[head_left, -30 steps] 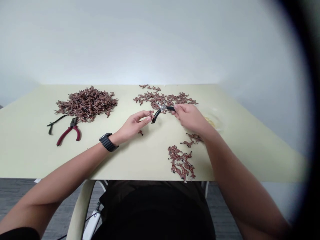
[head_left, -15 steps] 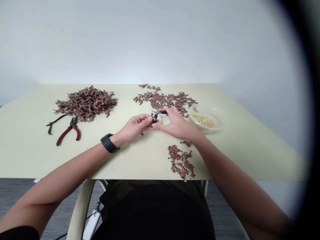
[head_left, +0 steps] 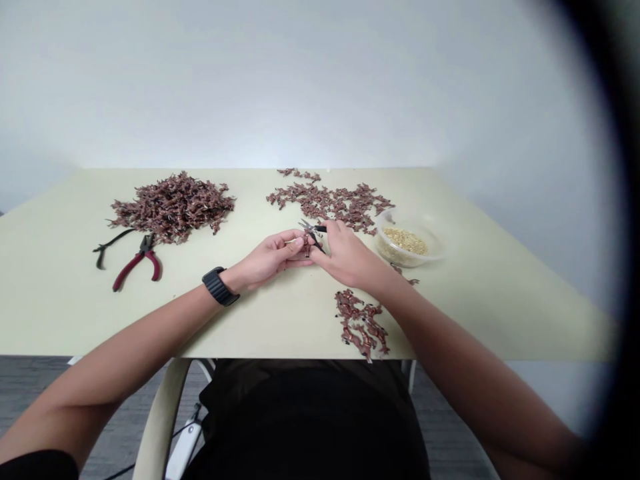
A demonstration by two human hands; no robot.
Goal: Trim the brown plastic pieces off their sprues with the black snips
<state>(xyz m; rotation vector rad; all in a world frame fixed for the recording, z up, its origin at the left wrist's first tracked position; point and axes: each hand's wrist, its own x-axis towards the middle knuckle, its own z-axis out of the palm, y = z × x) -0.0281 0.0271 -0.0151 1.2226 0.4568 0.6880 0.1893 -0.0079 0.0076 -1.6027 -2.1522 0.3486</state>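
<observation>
Over the middle of the table, my left hand point(head_left: 274, 257) pinches a small brown animal-shaped figure point(head_left: 307, 249) between thumb and fingers; its finer details are too small to make out. My right hand point(head_left: 347, 253) is closed around black-handled pliers point(head_left: 316, 235), with their metal jaws pointing up and left, just above the figure. Whether the jaws touch the figure I cannot tell. Beyond both hands lies a loose spread of similar brown figures point(head_left: 345, 203). A smaller group of them point(head_left: 363, 323) rests near the front edge, below my right wrist.
A high heap of brown figures point(head_left: 175, 203) sits at the back left. In front of it lie red-handled pliers point(head_left: 137, 263) and a black-handled tool point(head_left: 111, 247). To the right stands a clear plastic bowl point(head_left: 435, 250) holding small gold-coloured pieces point(head_left: 405, 241).
My right hand has shifted slightly down with the pliers, whose jaws now point more up and left and whose handles are spread wider. My left hand stays nearly in place.
</observation>
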